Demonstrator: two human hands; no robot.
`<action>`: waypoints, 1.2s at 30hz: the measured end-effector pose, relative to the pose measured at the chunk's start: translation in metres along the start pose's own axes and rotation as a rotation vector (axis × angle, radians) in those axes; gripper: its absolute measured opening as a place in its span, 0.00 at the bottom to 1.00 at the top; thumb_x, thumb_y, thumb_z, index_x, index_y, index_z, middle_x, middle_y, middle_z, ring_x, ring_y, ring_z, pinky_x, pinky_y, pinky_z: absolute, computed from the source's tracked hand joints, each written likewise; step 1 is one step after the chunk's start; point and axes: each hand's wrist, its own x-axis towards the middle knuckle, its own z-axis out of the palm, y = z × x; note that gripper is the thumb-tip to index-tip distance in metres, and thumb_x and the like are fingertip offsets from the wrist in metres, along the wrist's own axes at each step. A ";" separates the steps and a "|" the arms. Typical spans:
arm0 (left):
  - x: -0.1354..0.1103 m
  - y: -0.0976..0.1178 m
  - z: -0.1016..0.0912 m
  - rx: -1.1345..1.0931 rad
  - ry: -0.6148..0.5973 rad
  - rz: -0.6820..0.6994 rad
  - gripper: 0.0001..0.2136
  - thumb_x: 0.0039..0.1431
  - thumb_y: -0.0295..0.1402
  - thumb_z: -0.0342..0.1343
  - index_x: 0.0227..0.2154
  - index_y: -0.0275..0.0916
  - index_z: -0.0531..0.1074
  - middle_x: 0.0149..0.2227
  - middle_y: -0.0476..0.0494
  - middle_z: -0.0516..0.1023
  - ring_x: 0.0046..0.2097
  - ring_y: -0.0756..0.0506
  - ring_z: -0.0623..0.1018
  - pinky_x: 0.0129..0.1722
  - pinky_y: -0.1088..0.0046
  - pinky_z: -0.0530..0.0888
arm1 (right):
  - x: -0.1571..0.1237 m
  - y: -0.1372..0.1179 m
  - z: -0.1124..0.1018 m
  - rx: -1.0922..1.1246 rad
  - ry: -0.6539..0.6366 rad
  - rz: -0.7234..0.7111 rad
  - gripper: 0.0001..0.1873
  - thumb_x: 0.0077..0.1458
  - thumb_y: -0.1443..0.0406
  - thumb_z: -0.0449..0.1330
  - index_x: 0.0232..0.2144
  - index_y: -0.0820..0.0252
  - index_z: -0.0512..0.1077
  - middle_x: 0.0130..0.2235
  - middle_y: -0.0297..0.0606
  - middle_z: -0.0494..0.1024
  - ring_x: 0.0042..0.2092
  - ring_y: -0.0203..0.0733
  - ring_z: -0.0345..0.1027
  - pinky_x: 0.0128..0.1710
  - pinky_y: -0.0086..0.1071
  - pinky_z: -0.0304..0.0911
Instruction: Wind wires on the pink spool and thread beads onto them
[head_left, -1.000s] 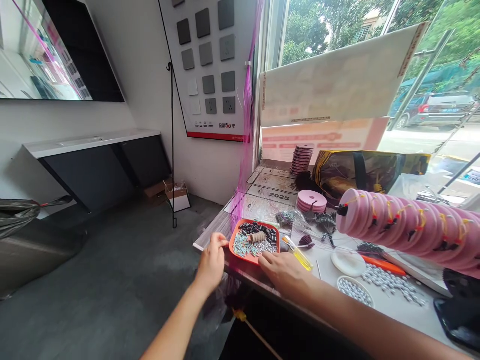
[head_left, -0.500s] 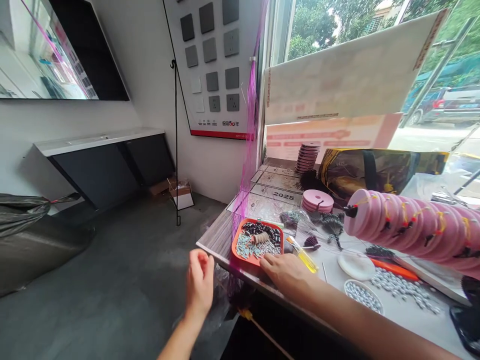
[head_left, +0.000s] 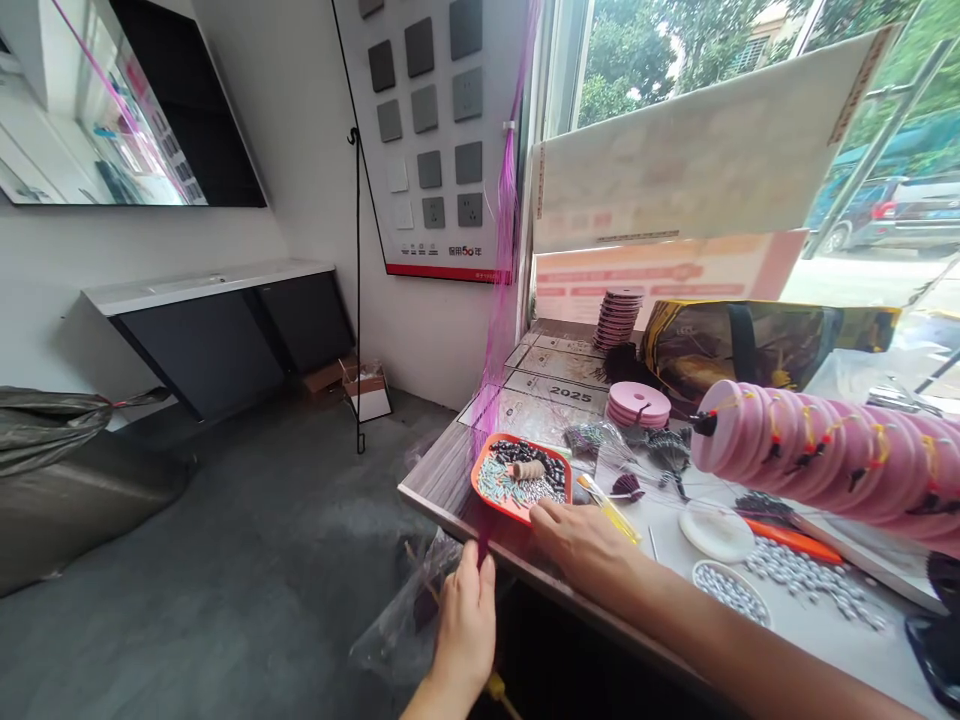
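Note:
My left hand (head_left: 466,615) is at the table's front edge, with thumb and fingers closed around the purple lines (head_left: 496,350) where they hang over the edge. These thin strands run from high on the wall down past the orange tray (head_left: 517,514). In the tray lie black and pale green small pieces, silvery bits and a beige ribbed spool (head_left: 529,470). My right hand (head_left: 574,535) rests at the tray's near right corner, fingers bent and pressed together; what they hold, if anything, is hidden.
Right of the tray lie a yellow-handled tool (head_left: 616,516), pink foam spools (head_left: 637,403) and a dish of grey beads (head_left: 729,594). A long row of pink spools (head_left: 825,440) juts over the table at right. A black metal stand (head_left: 359,300) rises from the floor.
My left hand has moved right, from beside the table corner to the hanging purple lines. My right hand has stayed at the tray's corner. The view has shifted slightly.

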 end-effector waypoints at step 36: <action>-0.006 0.010 -0.018 -0.035 -0.374 0.107 0.22 0.51 0.50 0.48 0.36 0.36 0.72 0.40 0.34 0.77 0.45 0.36 0.74 0.47 0.61 0.68 | 0.006 -0.026 -0.001 0.038 0.044 0.020 0.08 0.59 0.70 0.50 0.39 0.62 0.68 0.38 0.41 0.73 0.38 0.44 0.69 0.34 0.35 0.64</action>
